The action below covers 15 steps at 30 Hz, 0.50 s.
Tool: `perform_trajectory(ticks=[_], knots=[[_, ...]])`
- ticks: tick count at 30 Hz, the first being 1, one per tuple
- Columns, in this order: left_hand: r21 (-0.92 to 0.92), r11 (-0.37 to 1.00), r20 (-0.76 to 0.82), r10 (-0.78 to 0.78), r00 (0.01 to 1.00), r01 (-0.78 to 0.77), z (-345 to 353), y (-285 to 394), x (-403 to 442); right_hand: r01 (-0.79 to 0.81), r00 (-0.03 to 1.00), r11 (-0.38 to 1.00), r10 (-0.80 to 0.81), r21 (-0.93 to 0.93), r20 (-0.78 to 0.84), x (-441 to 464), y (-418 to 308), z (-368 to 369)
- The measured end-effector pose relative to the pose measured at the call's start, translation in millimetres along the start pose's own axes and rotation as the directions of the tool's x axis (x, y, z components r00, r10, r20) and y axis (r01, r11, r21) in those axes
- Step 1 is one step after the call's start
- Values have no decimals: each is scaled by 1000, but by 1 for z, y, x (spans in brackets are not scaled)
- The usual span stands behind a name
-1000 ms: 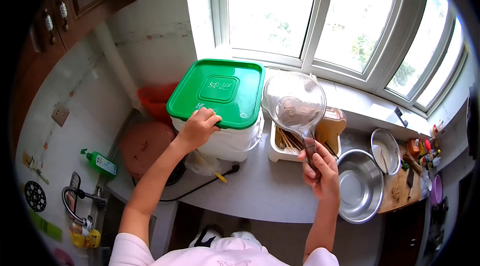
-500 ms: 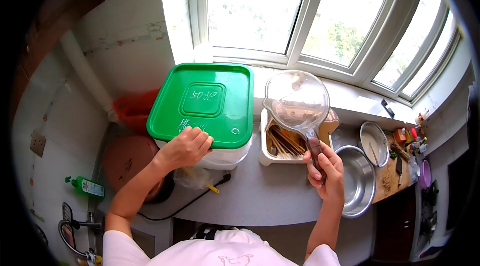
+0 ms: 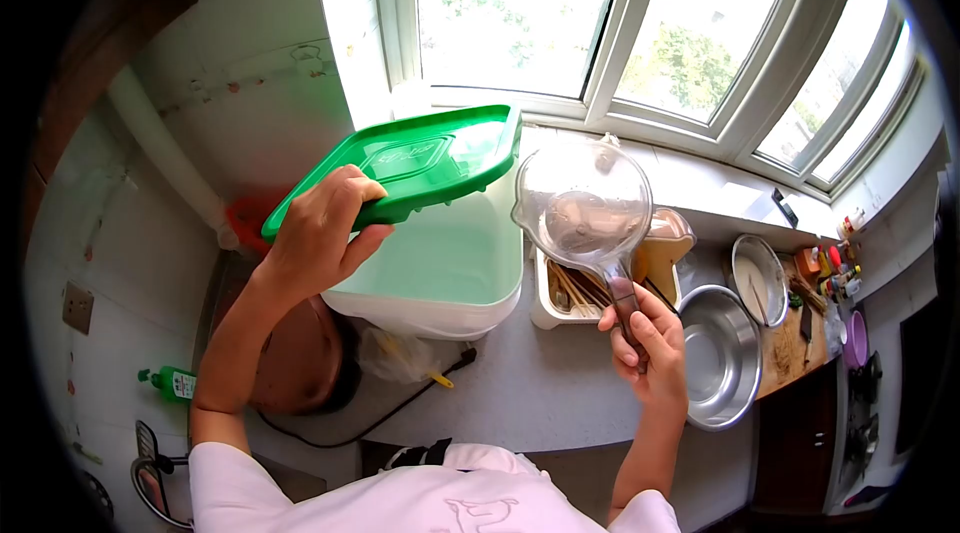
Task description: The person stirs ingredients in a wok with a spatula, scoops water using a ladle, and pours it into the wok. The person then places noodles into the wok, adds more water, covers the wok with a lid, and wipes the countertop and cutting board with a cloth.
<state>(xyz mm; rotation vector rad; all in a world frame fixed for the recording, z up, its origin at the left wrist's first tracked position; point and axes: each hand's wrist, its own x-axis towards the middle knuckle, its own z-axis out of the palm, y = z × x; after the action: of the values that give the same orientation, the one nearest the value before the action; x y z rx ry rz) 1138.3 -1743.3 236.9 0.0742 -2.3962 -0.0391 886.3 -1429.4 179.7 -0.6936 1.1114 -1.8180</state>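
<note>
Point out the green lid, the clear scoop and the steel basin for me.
Green lid [image 3: 412,159], head view: on its top face.
Clear scoop [image 3: 585,208], head view: on its round bowl.
Steel basin [image 3: 713,365], head view: on its bare inside bottom.

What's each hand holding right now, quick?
Left hand: closed on the green lid, holding it tilted.
Right hand: closed around the handle of the clear dipper.
</note>
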Motion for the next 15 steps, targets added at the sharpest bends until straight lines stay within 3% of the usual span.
perform_trajectory(ticks=[5, 9, 11, 13, 15], knots=[[-156, 969, -155, -217, 964, 193, -21, -11, 10, -153, 976, 930, 196, -334, 98, 40, -21, 37], [-111, 980, -339, -193, 921, 164, -42, -49, 36, -201, 905, 762, 385, -616, 180, 104, -15, 69], [-123, 978, -380, -202, 902, 167, -50, -65, 41, -278, 843, 580, 530, -766, 95, 142, -2, 89], [-168, 964, -381, -255, 889, 205, -56, -77, 41, -240, 789, 370, 613, -898, 42, 183, 33, 93], [-299, 932, -383, -315, 868, 206, -60, -87, 39, -264, 742, 212, 668, -941, -58, 212, 61, 101]])
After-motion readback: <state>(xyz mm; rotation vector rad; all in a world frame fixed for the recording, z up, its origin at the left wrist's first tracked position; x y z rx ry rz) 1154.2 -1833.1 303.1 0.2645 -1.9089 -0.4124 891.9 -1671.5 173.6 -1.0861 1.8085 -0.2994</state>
